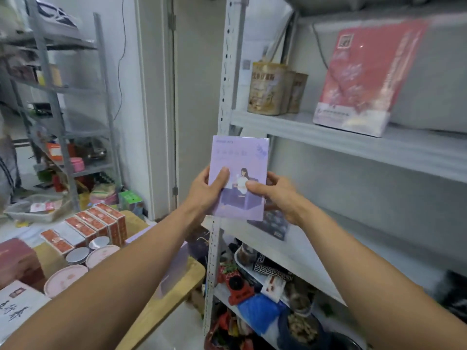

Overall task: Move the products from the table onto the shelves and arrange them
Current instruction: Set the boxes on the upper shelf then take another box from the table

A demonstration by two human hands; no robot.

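Forearms first, stretched forward. Grips box (240,170) by its lower sides, left hand (206,192) and right hand (276,195) each curled round an edge, thumbs on front. Holds it upright, long axis vertical, before post (225,97); shelf (305,251) just beyond, rightward, nearer right hand.

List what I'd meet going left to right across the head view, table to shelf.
orange boxes → left hand → purple box → right hand → red box on the upper shelf. Gold tins left out: they overlap the purple box's span.
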